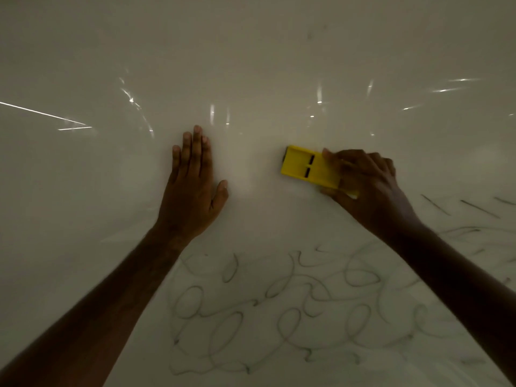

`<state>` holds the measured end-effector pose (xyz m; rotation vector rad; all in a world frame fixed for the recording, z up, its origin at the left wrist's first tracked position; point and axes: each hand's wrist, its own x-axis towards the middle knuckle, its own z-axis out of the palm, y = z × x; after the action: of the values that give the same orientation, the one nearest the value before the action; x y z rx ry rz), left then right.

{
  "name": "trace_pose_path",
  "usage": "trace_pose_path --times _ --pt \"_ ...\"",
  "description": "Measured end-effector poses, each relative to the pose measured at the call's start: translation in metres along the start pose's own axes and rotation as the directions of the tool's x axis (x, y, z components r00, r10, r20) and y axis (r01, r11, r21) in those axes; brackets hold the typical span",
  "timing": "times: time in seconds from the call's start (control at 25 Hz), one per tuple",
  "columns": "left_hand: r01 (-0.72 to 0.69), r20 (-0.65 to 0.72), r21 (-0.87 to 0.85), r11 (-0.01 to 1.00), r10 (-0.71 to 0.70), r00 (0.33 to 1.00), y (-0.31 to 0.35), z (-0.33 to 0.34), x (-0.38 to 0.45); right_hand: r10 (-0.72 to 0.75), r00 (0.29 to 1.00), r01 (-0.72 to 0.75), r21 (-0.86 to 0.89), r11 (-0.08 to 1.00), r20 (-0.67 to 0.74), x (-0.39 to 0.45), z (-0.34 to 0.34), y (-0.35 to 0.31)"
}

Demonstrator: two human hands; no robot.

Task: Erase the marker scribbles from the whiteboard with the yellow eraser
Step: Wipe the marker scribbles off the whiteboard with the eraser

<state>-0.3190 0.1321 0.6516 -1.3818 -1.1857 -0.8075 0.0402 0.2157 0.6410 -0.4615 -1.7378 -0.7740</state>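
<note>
The right hand (368,185) grips the yellow eraser (310,169) flat against the whiteboard (251,51), above the looping scribbles (279,311). Left of the eraser, the left hand (192,185) presses flat, fingers straight.

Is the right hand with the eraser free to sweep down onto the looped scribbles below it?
Probably yes. The right hand grips the yellow eraser above the looped scribbles, with bare whiteboard between; the left hand lies flat off to the side.
</note>
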Motion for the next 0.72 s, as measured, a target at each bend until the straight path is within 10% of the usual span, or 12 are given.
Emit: trace_pose_path --times 0.28,0.72 --pt "-0.016 0.006 -0.009 1.000 0.016 1.000 0.023 0.003 0.011 -0.281 0.949 0.284 0.004 0.959 0.140 -0.082 0.004 -0.009" --pt "-0.021 -0.038 0.001 1.000 0.021 0.999 0.081 0.013 0.043 -0.006 1.000 0.006 0.026 1.000 0.021 -0.031 -0.010 0.018"
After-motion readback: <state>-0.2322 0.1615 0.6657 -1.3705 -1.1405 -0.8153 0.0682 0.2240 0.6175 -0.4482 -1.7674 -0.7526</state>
